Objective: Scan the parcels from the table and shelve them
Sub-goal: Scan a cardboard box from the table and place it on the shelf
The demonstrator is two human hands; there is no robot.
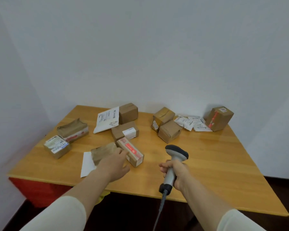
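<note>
Parcels scattered across wooden desk [207, 157], mostly cardboard boxes plus white mailers. Left hand [114, 162] reaches over a brown paper parcel [103, 151] near the front edge, fingers [123, 151] loosely spread, touching red-labelled box [131, 151] just beside it; grip not yet closed. Right hand [177, 172] wraps grey barcode scanner [174, 162], fingers curled tight round handle, head pointing toward desk centre.
</note>
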